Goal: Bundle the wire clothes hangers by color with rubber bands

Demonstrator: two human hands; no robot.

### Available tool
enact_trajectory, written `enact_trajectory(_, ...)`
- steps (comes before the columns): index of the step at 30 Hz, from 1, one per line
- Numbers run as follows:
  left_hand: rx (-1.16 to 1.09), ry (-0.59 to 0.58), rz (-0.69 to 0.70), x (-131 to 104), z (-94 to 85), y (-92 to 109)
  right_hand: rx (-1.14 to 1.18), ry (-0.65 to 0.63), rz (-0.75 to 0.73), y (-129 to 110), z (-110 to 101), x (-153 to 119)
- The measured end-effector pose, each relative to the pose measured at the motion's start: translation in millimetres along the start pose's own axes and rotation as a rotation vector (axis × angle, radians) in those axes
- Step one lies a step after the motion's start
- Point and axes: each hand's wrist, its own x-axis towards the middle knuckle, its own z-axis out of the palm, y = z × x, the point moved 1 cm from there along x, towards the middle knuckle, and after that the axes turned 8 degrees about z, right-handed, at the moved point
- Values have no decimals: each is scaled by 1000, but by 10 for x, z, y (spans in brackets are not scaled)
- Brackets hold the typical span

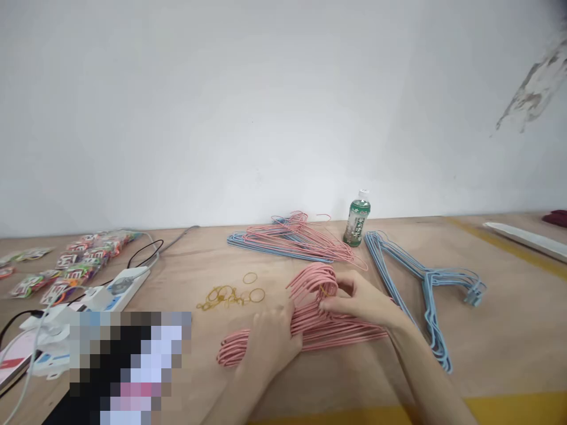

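Observation:
A bundle of pink wire hangers (pixel 239 347) lies at the front middle of the table, its hooks gathered together. My left hand (pixel 271 337) is closed around the bundle's left arm. At the neck, just under the hooks, my right hand (pixel 349 301) grips the hangers, with a yellow rubber band (pixel 325 290) by its fingers. Part of the band is hidden. Loose yellow rubber bands (pixel 225 296) lie left of the bundle. A stack of blue wire hangers (pixel 425 274) rests to the right. Behind, pink hangers (pixel 292 239) lie over blue hangers (pixel 274 251).
A green-labelled bottle (pixel 357 219) stands upright near the wall. Power strips (pixel 128 289) with cables and colourful packets (pixel 84 260) occupy the left side. A pixelated area covers the front left. A white strip (pixel 527 239) lies at far right.

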Motion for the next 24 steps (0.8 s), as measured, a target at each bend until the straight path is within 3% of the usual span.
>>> enact_trajectory(6, 8, -10, 1, 9, -4, -11, -30, 2, 57, 22, 48, 23)
enact_trajectory(9, -4, -9, -1, -5, -9, -14, -61, -60, 1, 9, 36, -13)
enact_trajectory(13, -14, 5, 14, -11, -15, 1, 32, -33, -91, -9, -6, -17)
enact_trajectory(19, -20, 0, 23, -7, 10, 7, 102, -71, 40, 97, -3, 24)
enact_trajectory(24, -4, 10, 19, -5, 6, -18, -49, -39, 149, 118, 11, -12)
